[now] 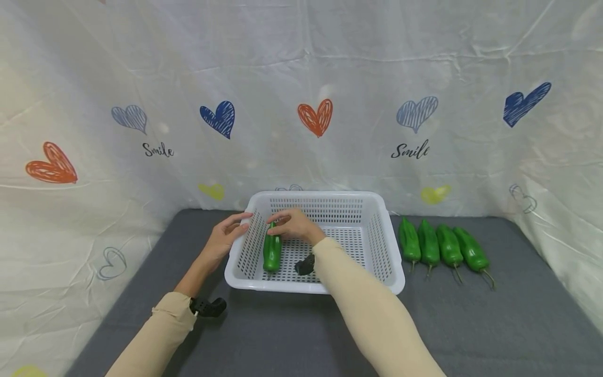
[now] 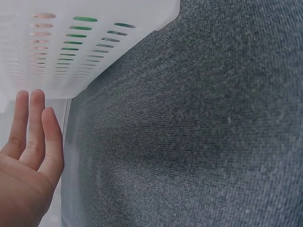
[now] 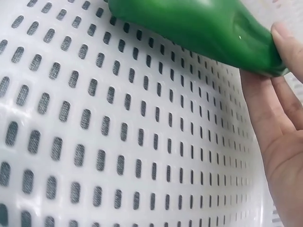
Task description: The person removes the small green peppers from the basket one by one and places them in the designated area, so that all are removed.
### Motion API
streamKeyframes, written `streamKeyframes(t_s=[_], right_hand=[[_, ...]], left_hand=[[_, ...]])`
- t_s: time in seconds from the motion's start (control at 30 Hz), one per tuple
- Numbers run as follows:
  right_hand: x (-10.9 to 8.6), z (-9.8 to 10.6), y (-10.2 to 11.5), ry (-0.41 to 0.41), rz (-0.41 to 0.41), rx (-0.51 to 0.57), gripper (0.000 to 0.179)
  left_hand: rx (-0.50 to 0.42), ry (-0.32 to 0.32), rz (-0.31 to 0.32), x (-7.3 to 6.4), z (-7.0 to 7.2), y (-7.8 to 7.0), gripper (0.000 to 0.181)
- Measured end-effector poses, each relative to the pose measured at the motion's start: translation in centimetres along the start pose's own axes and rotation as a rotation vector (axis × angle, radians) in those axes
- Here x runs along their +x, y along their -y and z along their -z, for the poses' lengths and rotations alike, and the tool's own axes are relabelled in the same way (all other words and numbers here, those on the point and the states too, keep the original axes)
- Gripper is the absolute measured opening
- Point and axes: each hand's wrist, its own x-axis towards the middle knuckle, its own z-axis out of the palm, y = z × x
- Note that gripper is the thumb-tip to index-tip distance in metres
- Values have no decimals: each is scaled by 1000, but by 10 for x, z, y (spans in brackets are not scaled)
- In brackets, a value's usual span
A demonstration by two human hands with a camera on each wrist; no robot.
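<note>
Inside the white plastic basket (image 1: 282, 286), near its left wall, is a long green pepper (image 1: 272, 253). My right hand (image 1: 296, 225) pinches the pepper's far end between thumb and fingers. The right wrist view shows that grip on the green pepper (image 3: 199, 33) close up, just over the slotted basket floor (image 3: 109, 127). At the basket's left side, my left hand (image 1: 223, 240) rests its fingertips by the rim. Three straight fingers of the left hand (image 2: 28, 161) show against the outer wall in the left wrist view; its thumb is hidden there.
Several more green peppers (image 1: 428, 243) lie side by side on the grey cloth-covered table (image 1: 282, 335), right of the basket. A pale curtain (image 1: 264, 78) with hearts and "Smile" lettering hangs close behind the basket.
</note>
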Motion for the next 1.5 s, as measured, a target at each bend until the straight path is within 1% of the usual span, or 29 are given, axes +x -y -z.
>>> streamKeyframes(t_s=[0.1,0.2,0.43,0.7,0.97,1.1,1.23,1.37,1.5], right_hand=[[-1,3,1,-8,24,-23,36],[-1,6,1,-1,45,-10,38],[1,18,3,5,70,53,39],[1,30,7,-30,78,126,41],[-5,45,15,-30,141,187,41],[-9,53,19,-22,160,183,40],[-13,59,24,-31,156,186,42],[-16,63,29,-44,143,228,44],[-19,67,35,-38,147,268,45]], left_hand=[[2,-1,0,0,0,0,47],[-2,0,1,0,0,0,46],[14,4,-2,0,1,2,45],[8,1,-8,-2,0,-1,45],[-11,1,-24,-2,0,-1,44],[-22,4,-27,-1,0,1,44],[-21,8,-29,-1,0,2,44],[-18,10,-29,-1,0,3,45],[-20,-4,-7,-1,0,1,45]])
